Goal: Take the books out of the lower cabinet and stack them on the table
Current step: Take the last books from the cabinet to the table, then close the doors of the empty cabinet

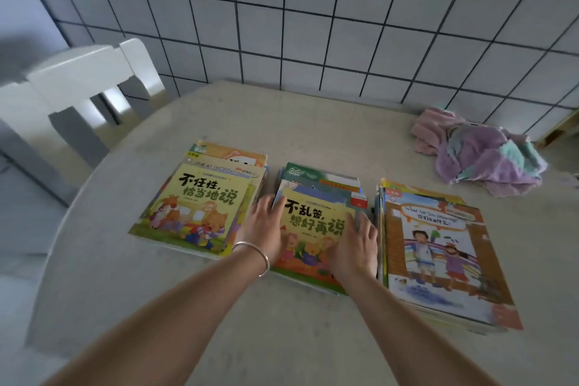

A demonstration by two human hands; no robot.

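Three stacks of thin picture books lie side by side on a round pale table (219, 307). The left stack (200, 204) has a yellow cover on top. On the middle stack (316, 216) lies a yellow and orange cover. The right stack (438, 247) shows two children on an orange cover. My left hand (264, 229), with a silver bangle at the wrist, lies with straight fingers against the left edge of the middle stack. My right hand (354, 244) rests flat on that stack's right side. The cabinet is out of view.
A crumpled pink, purple and teal cloth (482, 153) lies at the table's back right. A white chair (84, 78) stands at the back left. A tiled wall (344, 16) runs behind the table.
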